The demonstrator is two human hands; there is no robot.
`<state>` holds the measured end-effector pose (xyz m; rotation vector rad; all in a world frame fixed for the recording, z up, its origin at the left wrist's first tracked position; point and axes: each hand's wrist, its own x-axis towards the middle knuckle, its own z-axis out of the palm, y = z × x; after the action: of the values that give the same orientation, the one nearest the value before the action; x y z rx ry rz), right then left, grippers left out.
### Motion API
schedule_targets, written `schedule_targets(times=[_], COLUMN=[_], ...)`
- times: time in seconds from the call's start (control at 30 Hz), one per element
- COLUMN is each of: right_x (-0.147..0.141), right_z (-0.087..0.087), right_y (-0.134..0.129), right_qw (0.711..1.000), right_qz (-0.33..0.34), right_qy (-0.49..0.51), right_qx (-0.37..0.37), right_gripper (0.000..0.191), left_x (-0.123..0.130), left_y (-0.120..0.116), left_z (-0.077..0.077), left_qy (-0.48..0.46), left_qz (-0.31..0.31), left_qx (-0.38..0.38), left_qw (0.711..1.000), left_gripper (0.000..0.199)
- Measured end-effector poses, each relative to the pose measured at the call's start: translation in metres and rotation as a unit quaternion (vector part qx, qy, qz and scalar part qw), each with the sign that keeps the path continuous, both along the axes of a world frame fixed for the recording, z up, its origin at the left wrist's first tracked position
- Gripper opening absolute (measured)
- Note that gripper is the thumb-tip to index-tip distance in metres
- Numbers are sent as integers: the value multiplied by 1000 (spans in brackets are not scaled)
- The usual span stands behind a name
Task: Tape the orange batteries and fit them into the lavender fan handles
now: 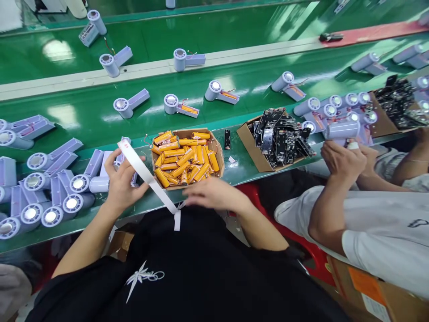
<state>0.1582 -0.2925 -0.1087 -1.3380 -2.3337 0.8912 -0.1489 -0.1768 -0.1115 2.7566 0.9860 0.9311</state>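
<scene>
My left hand [122,181] is curled around white tape [137,163], a long strip slanting down toward my chest, with small red marks at its upper end. Behind these fingers, parts of a lavender fan housing show; whether the hand touches it I cannot tell. The strip's lower end folds over in front of my black shirt. Close to that fold is my right hand [212,193], its fingers blurred by motion, so their grip is unclear. Just beyond both hands stands a cardboard box [221,172] of orange-wrapped battery cells [184,156].
Lavender fan housings [33,212] crowd the bench at left; others lie along the green conveyor [147,71]. A box of black circuit boards [279,138] stands to the right, one loose board [227,139] beside it. Further right, a co-worker's hands [346,158] hold a housing.
</scene>
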Motion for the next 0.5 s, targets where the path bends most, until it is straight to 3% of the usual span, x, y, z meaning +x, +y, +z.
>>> schedule_targets(times=[0.07, 0.13, 0.23, 0.3, 0.37, 0.43, 0.5], right_x=[12, 18, 24, 31, 38, 41, 38], right_z=[0, -5, -18, -24, -24, -19, -12], right_y=[25, 51, 77, 80, 72, 58, 44], right_qw=[991, 975, 975, 982, 971, 934, 889], right_qz=[-71, -83, -60, -102, -192, -267, -289], right_qy=[-62, -127, -145, -74, 66, 229, 354], right_qx=[98, 160, 156, 144, 125, 68, -16], right_gripper=[32, 38, 33, 29, 29, 43, 57], left_x=[4, 10, 15, 12, 8, 4, 3], left_y=[-1, -4, -10, -15, -19, -21, -22], left_z=[-5, -8, -6, -1, 4, 8, 12], left_qy=[-7, -6, 22, 39, 46, 57, 75], left_qz=[-30, -54, -57, -59, -62, -63, -71], left_qx=[9, 23, 29, 24, 22, 22, 23], left_qw=[999, 998, 998, 997, 997, 996, 994], left_gripper=[49, 42, 38, 39, 43, 46, 44])
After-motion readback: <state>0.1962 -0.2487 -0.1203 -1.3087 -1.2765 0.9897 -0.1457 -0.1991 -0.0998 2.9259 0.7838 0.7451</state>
